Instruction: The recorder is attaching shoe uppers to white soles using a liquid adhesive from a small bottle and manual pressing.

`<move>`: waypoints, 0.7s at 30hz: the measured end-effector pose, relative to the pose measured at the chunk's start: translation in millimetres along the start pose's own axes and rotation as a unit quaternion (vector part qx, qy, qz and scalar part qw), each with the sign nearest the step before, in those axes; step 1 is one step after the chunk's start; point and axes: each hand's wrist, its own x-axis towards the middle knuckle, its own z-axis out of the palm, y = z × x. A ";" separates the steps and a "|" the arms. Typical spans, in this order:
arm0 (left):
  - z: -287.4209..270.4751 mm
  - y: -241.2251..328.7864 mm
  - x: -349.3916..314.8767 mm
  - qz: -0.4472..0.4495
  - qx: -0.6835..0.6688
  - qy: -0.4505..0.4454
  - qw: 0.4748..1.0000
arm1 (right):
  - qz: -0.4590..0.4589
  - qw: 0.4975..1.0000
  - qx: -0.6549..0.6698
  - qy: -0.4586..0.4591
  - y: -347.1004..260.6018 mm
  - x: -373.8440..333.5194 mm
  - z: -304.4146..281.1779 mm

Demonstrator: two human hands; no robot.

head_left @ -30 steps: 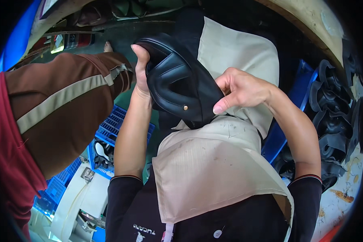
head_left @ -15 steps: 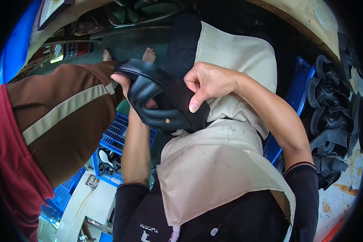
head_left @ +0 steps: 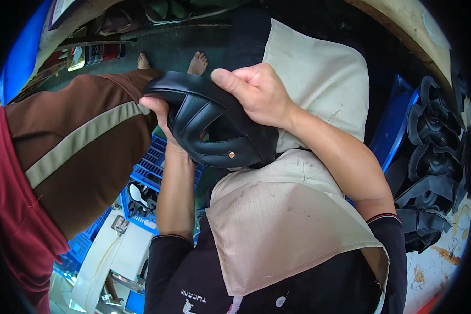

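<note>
Beige apron (head_left: 293,225) worn over lap; brown-trousered leg (head_left: 83,157) of another person seen at L. Blk pieces (head_left: 434,159) stacked at far R. Blk stitched upper (head_left: 196,118) held betw. both hands, over lap. Its upper R edge is pinched by R hand (head_left: 261,97), thumb on top; L edge is gripped by L hand (head_left: 165,123), fingers mostly hidden, spread can't be told. Gold stud (head_left: 232,155) fixed nr upper's bottom.

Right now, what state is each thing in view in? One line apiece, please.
Left hand: gripping the black stitched piece at its left side
Right hand: gripping its far right edge, thumb on top
Black stitched piece: held between both hands
Cream apron: draped, creased, with dark marks
Blue crate: filled
White piece: lying in the crate
Dark shaped pieces: overlapping in a column
</note>
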 end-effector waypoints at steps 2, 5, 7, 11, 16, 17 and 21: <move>19.2 7.0 6.6 0.019 0.030 0.005 0.999 | -0.056 0.998 -0.020 0.030 -5.7 11.3 9.4; 28.6 25.3 19.5 -0.008 -0.064 -0.105 0.992 | -0.087 0.994 -0.046 0.051 -35.7 14.8 9.4; 82.2 23.1 33.4 0.070 0.036 -0.003 0.997 | -0.091 0.993 -0.062 0.038 -73.1 10.6 -9.5; 125.2 23.0 43.8 0.146 0.061 0.022 0.987 | -0.181 0.982 -0.033 0.049 -140.2 7.0 -34.8; 155.3 -3.6 62.1 0.017 0.157 -0.217 0.963 | -0.203 0.979 -0.033 0.010 -181.0 -30.3 -87.7; 158.7 -5.5 62.7 -0.012 0.162 -0.241 0.957 | -0.168 0.984 -0.049 -0.018 -184.2 -36.9 -94.3; 150.8 -18.4 48.1 -0.056 0.164 -0.212 0.962 | -0.046 0.998 0.015 -0.049 -164.5 -44.1 -100.7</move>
